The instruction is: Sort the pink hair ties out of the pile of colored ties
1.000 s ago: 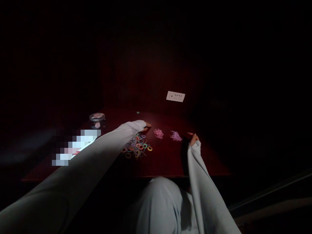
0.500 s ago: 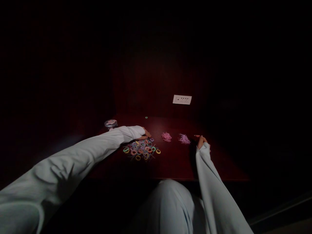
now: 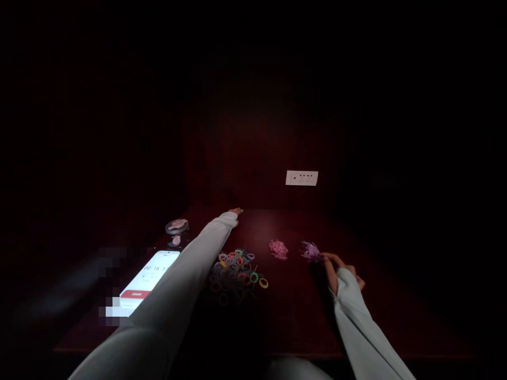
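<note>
My left hand reaches to the back of the table, fingers stretched out at a small green hair tie. Below that forearm lies a mixed heap of colourful hair ties with thin strands among them, partly hidden by my sleeve and in shadow. My right hand is at the right edge of a small pile of thin purple bands, thumb and forefinger pinched together on its edge. A similar pile of thin pink bands lies between the heap and the purple pile.
On the left, a lit phone displays a running timer, partly covered by my left sleeve. Behind it stands a round clear container. A white socket plate is on the dark red wall behind the table.
My left hand has moved from the mixed heap to the green hair tie at the back. My right hand has come to the purple pile. The view has shifted, revealing the phone.
</note>
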Demonstrator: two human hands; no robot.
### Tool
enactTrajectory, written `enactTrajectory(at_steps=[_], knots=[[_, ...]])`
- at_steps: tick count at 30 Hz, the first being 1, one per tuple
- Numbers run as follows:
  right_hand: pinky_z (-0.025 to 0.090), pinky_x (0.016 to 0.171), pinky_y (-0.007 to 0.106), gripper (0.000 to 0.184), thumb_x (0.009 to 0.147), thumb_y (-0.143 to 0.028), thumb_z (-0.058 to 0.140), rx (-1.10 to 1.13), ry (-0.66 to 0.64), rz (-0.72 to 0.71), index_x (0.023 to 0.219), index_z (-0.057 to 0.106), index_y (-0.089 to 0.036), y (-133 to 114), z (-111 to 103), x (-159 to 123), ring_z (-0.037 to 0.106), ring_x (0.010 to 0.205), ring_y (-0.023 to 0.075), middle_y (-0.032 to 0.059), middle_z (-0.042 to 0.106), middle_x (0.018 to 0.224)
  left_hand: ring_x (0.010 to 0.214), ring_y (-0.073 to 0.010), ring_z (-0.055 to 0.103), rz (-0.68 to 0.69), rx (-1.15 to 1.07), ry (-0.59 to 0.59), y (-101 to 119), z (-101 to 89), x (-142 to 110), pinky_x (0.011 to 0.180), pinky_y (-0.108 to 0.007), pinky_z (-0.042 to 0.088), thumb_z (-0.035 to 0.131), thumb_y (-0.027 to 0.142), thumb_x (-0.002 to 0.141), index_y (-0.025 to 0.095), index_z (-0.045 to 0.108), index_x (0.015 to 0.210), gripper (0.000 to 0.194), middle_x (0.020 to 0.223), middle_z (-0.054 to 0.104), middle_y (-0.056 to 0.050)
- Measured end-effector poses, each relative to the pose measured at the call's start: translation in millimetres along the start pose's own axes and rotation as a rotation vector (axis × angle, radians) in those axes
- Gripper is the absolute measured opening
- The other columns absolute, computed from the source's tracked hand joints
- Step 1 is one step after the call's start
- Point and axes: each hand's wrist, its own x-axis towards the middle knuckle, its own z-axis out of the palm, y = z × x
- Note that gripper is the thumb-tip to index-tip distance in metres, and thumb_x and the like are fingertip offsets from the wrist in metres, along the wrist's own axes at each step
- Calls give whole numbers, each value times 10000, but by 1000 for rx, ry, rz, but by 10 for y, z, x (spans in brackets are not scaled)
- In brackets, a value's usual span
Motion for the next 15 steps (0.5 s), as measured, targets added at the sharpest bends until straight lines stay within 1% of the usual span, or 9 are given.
enactTrajectory(at_steps=[1, 3, 5, 7, 9, 11, 13, 15], knots=[[385, 993, 469, 353, 927, -455, 504, 7, 28, -47, 1021, 804, -294, 41, 4, -26, 619, 1012, 289, 78, 727, 894, 1500, -308, 491, -14, -12, 8, -5, 71, 72, 1255, -376, 401, 600, 136, 796, 70, 579, 1477, 684, 1632, 477, -189], [415, 1001, 473, 393, 931, -518, 485, 48, 66, -78, 1021, 804, -307, 117, 17, -70, 642, 986, 289, 72, 723, 874, 1495, -292, 501, -31, -45, 23, -8, 192, 198, 1247, -370, 409, 587, 170, 828, 93, 582, 1481, 657, 1639, 473, -172], [488, 937, 430, 426, 916, -576, 499, 134, 64, -98, 1035, 800, -298, 168, 39, -98, 668, 925, 281, 74, 729, 873, 1473, -274, 528, -38, -82, 38, -15, 280, 303, 1240, -360, 413, 577, 203, 859, 121, 612, 1456, 604, 1608, 523, -153], [541, 862, 393, 444, 901, -613, 518, 207, 25, -159, 1015, 796, -287, 187, 72, -113, 693, 928, 287, 87, 756, 931, 1439, -269, 561, -39, -120, 53, -42, 335, 393, 1234, -352, 416, 578, 211, 876, 137, 667, 1390, 527, 1538, 602, -144], [571, 816, 370, 441, 901, -622, 529, 252, -15, -219, 985, 791, -277, 173, 113, -130, 716, 948, 292, 98, 780, 997, 1394, -262, 593, -33, -158, 71, -94, 361, 467, 1213, -336, 434, 593, 189, 870, 156, 718, 1308, 457, 1474, 656, -128], [588, 809, 356, 424, 914, -609, 535, 262, -33, -264, 962, 785, -269, 133, 152, -160, 733, 951, 287, 104, 790, 1027, 1302, -252, 645, -29, -200, 88, -159, 363, 517, 1163, -321, 474, 615, 150, 842, 174, 760, 1199, 387, 1360, 716, -112], [594, 849, 352, 413, 935, -589, 524, 231, -42, -333, 953, 780, -266, 78, 177, -202, 739, 971, 279, 105, 792, 1030, 1176, -243, 689, -29, -245, 112, -219, 348, 535, 1085, -316, 521, 619, 109, 819, 164, 779, 1091, 320, 1230, 745, -113], [587, 902, 360, 415, 957, -573, 500, 185, -71, -432, 957, 776, -264, 22, 185, -244, 738, 984, 270, 103, 790, 1022, 1030, -221, 710, -14, -301, 146, -252, 321, 518, 988, -300, 556, 620, 80, 804, 146, 773, 975, 239, 1061, 746, -102]])
